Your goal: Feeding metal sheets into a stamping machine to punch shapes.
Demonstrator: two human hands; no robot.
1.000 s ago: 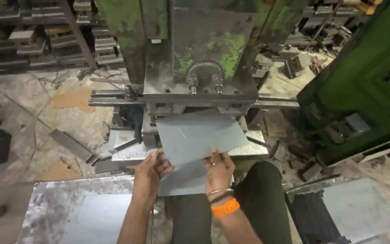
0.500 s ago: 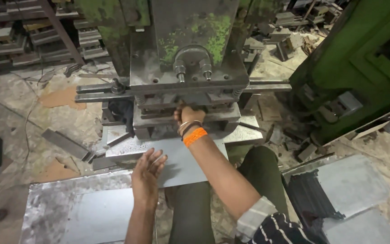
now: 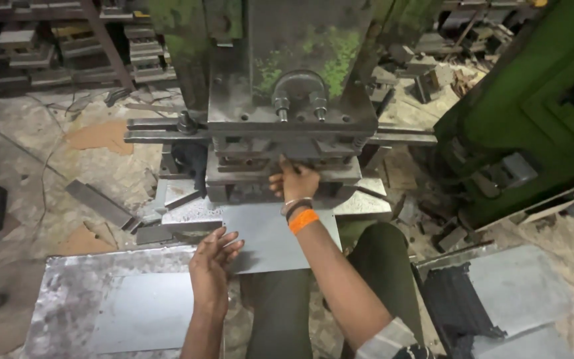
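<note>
A flat grey metal sheet [image 3: 270, 234] lies on the bed of a worn green-and-grey press [image 3: 292, 100], its far edge pushed under the die. My left hand [image 3: 212, 262] rests on the sheet's near left corner, fingers spread. My right hand [image 3: 293, 181], with an orange wristband and bangles, reaches forward over the sheet. Its fingers touch the press die block just above the sheet's far edge. My dark green trouser legs [image 3: 380, 266] show below the sheet.
A stack of grey metal sheets [image 3: 107, 306] lies on the floor at lower left. More sheets and a black ribbed stack [image 3: 493, 299] sit at lower right. A green machine [image 3: 533, 113] stands to the right. Metal scraps and bars litter the dusty floor; shelves of parts stand behind.
The sheet has gone from being held up in both hands to lying on the press bed under the die. My right hand has moved forward to the die block; my left stays on the near corner.
</note>
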